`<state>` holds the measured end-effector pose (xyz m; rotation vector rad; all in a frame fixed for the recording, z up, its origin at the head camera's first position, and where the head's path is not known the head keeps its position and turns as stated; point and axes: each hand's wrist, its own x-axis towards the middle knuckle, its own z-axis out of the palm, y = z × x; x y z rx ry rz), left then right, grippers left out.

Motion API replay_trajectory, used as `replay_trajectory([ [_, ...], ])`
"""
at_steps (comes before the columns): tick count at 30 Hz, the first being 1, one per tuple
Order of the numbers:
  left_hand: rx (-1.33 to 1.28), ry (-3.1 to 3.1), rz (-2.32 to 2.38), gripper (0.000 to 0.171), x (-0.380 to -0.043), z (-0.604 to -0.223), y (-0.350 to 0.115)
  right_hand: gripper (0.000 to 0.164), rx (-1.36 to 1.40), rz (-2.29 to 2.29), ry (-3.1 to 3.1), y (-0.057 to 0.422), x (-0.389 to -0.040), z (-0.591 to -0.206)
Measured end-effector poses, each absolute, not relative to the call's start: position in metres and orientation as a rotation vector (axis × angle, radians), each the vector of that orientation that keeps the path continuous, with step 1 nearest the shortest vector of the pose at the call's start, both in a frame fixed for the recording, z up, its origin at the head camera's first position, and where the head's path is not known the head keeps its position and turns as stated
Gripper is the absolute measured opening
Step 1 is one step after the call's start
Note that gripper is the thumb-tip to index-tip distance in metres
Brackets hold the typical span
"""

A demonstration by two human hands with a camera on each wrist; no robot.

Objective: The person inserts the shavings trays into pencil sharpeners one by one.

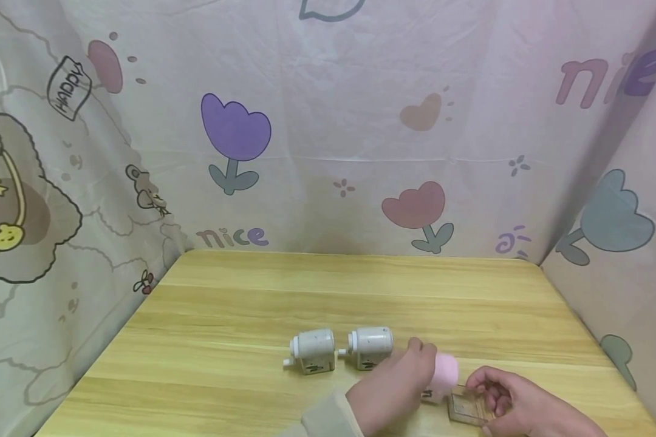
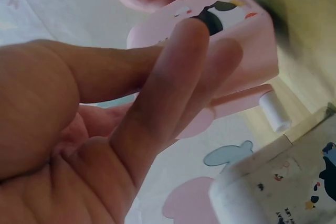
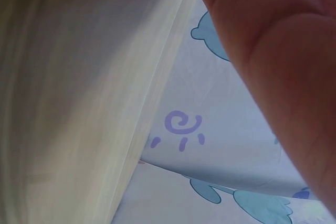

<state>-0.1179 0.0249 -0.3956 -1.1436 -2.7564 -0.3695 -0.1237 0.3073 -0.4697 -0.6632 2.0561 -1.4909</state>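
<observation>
A pink pencil sharpener (image 1: 444,373) with a printed cartoon (image 2: 210,22) stands on the table, partly covered by my left hand (image 1: 396,379). The left fingers and thumb grip its body; in the left wrist view the fingers (image 2: 170,72) cross in front of its pink side. Just right of it, my right hand (image 1: 516,400) holds a small clear drawer (image 1: 463,409) between thumb and fingers, close beside the sharpener. Only part of the right hand (image 3: 283,66) shows in the right wrist view, where the drawer is out of sight.
Two grey-white crank sharpeners, one at the left (image 1: 316,351) and one nearer my left hand (image 1: 373,346), stand in a row on the wooden table (image 1: 224,309). Printed cloth (image 1: 328,121) hangs along the table's back and both sides.
</observation>
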Motion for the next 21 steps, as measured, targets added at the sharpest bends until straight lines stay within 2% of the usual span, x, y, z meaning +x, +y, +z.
replay_trajectory([
  [12, -1.165, -2.953, -0.452, 0.045, -0.107, -0.394, 0.01, 0.053, -0.602, -1.493, 2.037, 0.307, -0.124, -0.469],
  [21, -1.123, -3.014, -0.461, 0.037, -0.108, -0.395, 0.005, 0.053, -0.58, -1.461, 2.07, 0.305, -0.122, -0.466],
])
